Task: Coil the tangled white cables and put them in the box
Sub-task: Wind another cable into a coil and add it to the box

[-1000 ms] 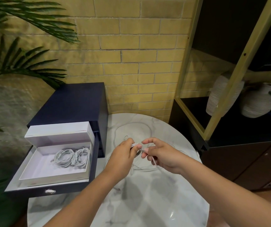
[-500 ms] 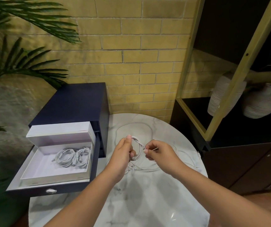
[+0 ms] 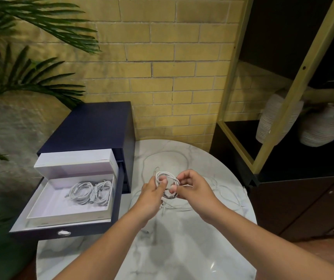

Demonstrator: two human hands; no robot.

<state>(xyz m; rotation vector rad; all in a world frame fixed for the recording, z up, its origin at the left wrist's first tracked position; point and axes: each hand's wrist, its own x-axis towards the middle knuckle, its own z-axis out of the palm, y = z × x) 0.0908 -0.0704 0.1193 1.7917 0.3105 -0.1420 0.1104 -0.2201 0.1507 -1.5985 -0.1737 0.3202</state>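
While two coiled bundles (image 3: pixel 90 191) already lie side by side in the white box (image 3: pixel 67 216), there's plenty left on the table, so call this roughly mid-task.

Head view, the only cam: the box sits lid-up in the pulled-out drawer (image 3: pixel 61 232) of the navy cabinet (image 3: pixel 93 126), at the left edge of the marble table (image 3: pixel 182 249). Both hands are up over the table's centre, working a small coil (image 3: pixel 163 173) of white cable between them. The left hand (image 3: pixel 152 196) has its fingers curled round the coil's left side, thumb on top and pinching the loops together. The right hand (image 3: pixel 192 190) pinches the coil's right side, thumb vs. fingertips, wrist cocked inward. Forearms come in from the bottom of the frame, converging on the coil.

Loose cable (image 3: pixel 165 152) sprawls in wide loops behind and to the right of the hands, some trailing below them. Whether that's the same cable's tail or separate ones, can't tell. To do, I'd say: finish this wind, drop it in the box, then sort the rest.
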